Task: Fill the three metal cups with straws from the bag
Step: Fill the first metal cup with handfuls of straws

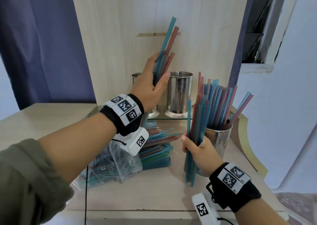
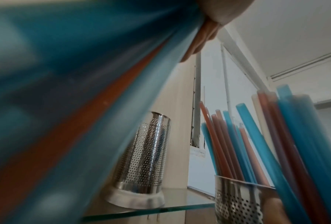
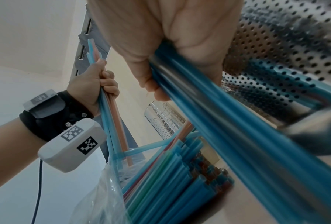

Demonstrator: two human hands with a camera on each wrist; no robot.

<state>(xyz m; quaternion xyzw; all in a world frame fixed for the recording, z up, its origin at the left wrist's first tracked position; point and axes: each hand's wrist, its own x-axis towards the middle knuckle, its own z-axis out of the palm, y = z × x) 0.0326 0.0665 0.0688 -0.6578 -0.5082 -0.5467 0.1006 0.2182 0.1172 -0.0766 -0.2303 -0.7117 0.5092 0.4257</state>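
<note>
From the head view, we are gripping a small bunch of straws (image 1: 166, 53) in our left hand (image 1: 151, 82), raised over the two cups on the glass shelf (image 1: 171, 118) at the back of the desk (image 1: 154, 190); our right hand (image 1: 199, 153) is clutching a second bunch (image 1: 197, 121) just beside the filled cup (image 1: 220, 139) near the desk's right edge. From the left wrist, blurred straws are crossing before the middle cup (image 2: 143, 159). From the right wrist, the bag (image 3: 103, 189) is lying below, straws spilling out.
</note>
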